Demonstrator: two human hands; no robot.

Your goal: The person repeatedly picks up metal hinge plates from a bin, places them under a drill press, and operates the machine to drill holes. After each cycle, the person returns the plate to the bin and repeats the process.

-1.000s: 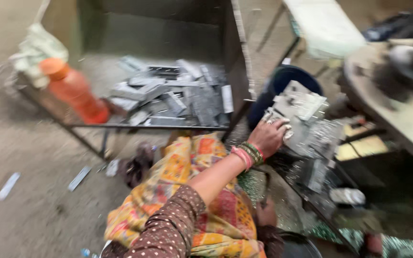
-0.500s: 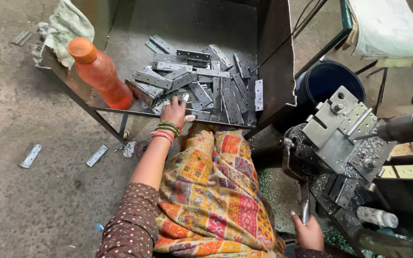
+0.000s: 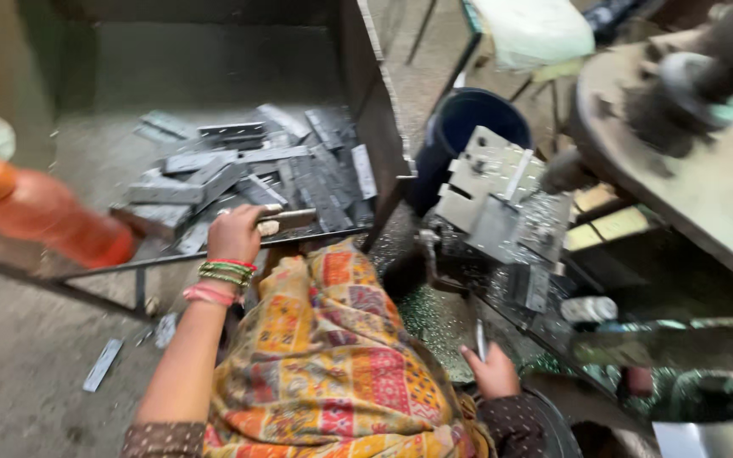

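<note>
Lifting from the bin (image 3: 366, 102), one plate (image 3: 286, 219) is gripped in the closed left hand (image 3: 235, 236), a rod (image 3: 480, 337) is clasped by the right hand (image 3: 495, 371), and the jig (image 3: 502, 203) is not yet loaded, with many plates left.

A metalworking workshop: flat grey metal strips (image 3: 248, 174) heaped in a steel tray (image 3: 214, 59), a bolted metal jig (image 3: 502, 203) on a machine, glittering swarf (image 3: 434, 314) strewn over the concrete floor (image 3: 36, 373).
</note>
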